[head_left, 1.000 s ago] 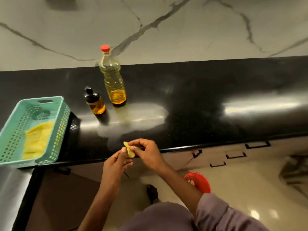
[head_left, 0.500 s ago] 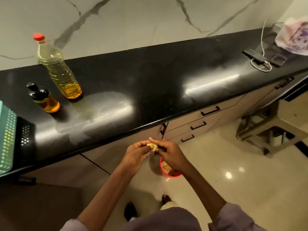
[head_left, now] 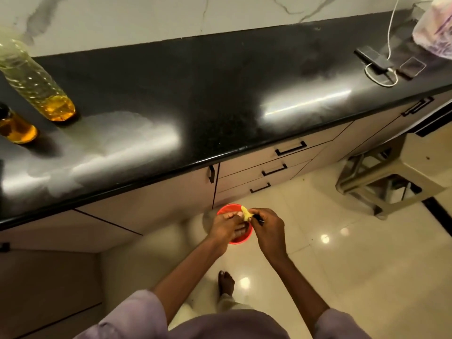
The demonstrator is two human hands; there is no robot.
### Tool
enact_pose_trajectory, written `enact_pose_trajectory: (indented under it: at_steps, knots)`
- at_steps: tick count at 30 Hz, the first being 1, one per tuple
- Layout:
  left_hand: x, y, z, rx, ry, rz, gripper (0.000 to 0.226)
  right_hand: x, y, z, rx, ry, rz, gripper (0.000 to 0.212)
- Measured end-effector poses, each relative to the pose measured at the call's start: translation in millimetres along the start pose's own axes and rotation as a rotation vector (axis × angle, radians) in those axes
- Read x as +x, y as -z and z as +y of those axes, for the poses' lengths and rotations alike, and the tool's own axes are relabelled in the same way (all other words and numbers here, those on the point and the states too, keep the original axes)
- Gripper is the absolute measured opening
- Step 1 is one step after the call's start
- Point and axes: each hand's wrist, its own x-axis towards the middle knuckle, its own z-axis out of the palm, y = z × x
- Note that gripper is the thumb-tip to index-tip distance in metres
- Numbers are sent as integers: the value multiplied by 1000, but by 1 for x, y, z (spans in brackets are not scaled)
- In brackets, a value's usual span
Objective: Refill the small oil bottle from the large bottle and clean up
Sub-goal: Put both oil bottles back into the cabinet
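1. Both hands sit right over the round red bin point(head_left: 241, 238) on the glossy cream floor tiles. The right hand point(head_left: 267, 228) pinches a crumpled yellow scrap point(head_left: 245, 213); the left hand point(head_left: 226, 227), fingers curled, touches it too.
2. Up-left of the bin, on the polished black tabletop point(head_left: 220, 94): a ribbed clear plastic large oil bottle point(head_left: 34, 86), with the amber small oil bottle point(head_left: 16, 127) just beside it.
3. A hazy smear point(head_left: 117, 143) dulls the shine near the bottles.

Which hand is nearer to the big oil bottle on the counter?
Left. The left hand is over the red bin, on the side toward the large bottle; the right hand is farther right.
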Motion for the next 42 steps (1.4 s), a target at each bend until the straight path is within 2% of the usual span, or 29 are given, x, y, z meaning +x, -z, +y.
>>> enact_pose_trajectory:
  at_steps: [4,9,18,25,28,32,36,42]
  knots:
    - [24,-5,-1,134,63,-69,36,22,1,23,-49,-11,-61,28]
    - [45,0,-8,243,46,7,48,33,-2,45,-89,-66,-112,27]
    - [33,13,-16,332,-45,17,39,18,-14,33,-29,-28,-140,23]
    - [-1,46,20,413,-271,-21,29,17,-34,-33,49,84,-90,20]
    - [-30,68,47,412,-372,3,22,14,-48,-73,98,153,-130,23]
    - [-66,116,85,490,-544,122,20,13,-82,-136,156,271,-193,26]
    - [-100,171,117,556,-706,283,44,7,-119,-201,242,387,-273,31]
    - [-135,248,158,524,-775,466,47,4,-171,-273,262,496,-318,40]
